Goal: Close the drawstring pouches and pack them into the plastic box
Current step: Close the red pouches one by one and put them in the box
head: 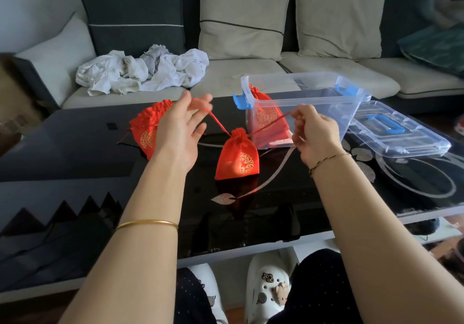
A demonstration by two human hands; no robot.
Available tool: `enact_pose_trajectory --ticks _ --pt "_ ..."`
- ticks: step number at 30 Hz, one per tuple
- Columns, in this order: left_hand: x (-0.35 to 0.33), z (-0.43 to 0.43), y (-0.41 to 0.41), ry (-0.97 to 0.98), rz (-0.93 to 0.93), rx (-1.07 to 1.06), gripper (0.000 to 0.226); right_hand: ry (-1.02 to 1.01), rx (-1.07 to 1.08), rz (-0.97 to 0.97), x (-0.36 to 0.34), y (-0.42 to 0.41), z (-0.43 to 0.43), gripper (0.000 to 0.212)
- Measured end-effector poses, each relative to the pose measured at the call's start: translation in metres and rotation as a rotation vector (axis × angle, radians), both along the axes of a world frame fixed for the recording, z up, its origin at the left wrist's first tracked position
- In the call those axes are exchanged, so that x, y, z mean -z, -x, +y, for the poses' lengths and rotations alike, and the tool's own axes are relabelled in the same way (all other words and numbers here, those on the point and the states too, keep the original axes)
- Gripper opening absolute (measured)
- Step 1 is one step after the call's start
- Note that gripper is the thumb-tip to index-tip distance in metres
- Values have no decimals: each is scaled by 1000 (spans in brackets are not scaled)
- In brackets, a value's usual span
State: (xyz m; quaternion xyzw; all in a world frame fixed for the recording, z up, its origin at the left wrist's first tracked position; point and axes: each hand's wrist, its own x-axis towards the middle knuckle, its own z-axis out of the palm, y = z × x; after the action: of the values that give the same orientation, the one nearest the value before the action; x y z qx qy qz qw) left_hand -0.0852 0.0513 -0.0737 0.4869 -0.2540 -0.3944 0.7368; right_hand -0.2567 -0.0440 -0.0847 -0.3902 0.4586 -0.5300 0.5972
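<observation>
A red drawstring pouch (237, 157) with a gold pattern stands on the black glass table, its neck cinched tight. Its two red cords run up and apart in a V. My left hand (184, 125) pinches the left cord between thumb and fingers, the other fingers spread. My right hand (315, 133) is closed on the right cord. Behind my left hand lies another red pouch (148, 129), partly hidden. The clear plastic box (305, 109) with blue latches stands behind my right hand; a red pouch (267, 117) leans inside its left end.
The box's clear lid (396, 133) with a blue handle lies flat to the right of the box. A sofa with cushions and a heap of white cloth (143, 70) runs along behind the table. My knees and white shoes show below the table's near edge.
</observation>
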Motion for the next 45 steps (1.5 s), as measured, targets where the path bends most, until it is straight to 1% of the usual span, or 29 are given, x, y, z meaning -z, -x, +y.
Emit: enact_pose_trajectory --ticks 2,4,6,7,9,11,12,14,18,22,24,26,27,29,33,35,37,40,42,43,45 --pt "-7 1 8 47 -103 97 34 161 -44 98 -12 -6 9 26" --pt "-10 1 15 59 -203 164 23 282 -89 186 -20 -13 17 29" --pt "-9 0 19 6 -343 205 12 390 -121 253 -24 -19 22 32" --pt "-8 -1 21 -27 -413 223 11 436 -132 272 -25 -21 25 33" --pt "-6 -3 25 -83 -543 251 14 504 -149 299 -28 -25 28 34" --pt "-6 -4 28 -120 -666 242 10 540 -181 313 -29 -27 30 35" --pt "-6 -4 29 -125 -698 234 8 545 -201 316 -29 -28 30 35" --pt "-6 -5 31 -113 -715 229 7 534 -235 318 -28 -28 30 36" --pt "-4 -8 33 -103 -743 226 17 495 -307 262 -25 -28 29 36" --pt "-2 -10 31 -88 -714 208 13 377 -283 174 -20 -25 23 38" --pt "-1 -10 30 -79 -674 218 11 308 -275 282 -15 -24 18 35" --pt "-1 -10 29 -69 -651 236 9 262 -356 414 -8 -24 16 34" --pt "-1 -10 29 -66 -649 245 10 246 -406 443 -6 -24 16 35" --pt "0 -9 29 -63 -649 257 11 231 -471 444 -3 -24 17 35" --pt "1 -10 28 -75 -657 276 10 259 -515 345 -4 -24 17 33" --pt "2 -11 28 -77 -659 283 9 305 -503 393 -4 -25 17 34" --pt "3 -11 27 -75 -638 272 8 326 -447 399 -3 -24 16 34" --pt "5 -13 25 -77 -558 190 7 251 -388 286 -5 -18 15 27" --pt "7 -15 24 -80 -532 142 6 180 -489 272 -8 -13 16 25" --pt "8 -15 23 -82 -525 130 6 150 -568 318 -9 -11 16 25" --pt "8 -15 23 -82 -523 128 6 96 -691 471 -10 -8 18 23"
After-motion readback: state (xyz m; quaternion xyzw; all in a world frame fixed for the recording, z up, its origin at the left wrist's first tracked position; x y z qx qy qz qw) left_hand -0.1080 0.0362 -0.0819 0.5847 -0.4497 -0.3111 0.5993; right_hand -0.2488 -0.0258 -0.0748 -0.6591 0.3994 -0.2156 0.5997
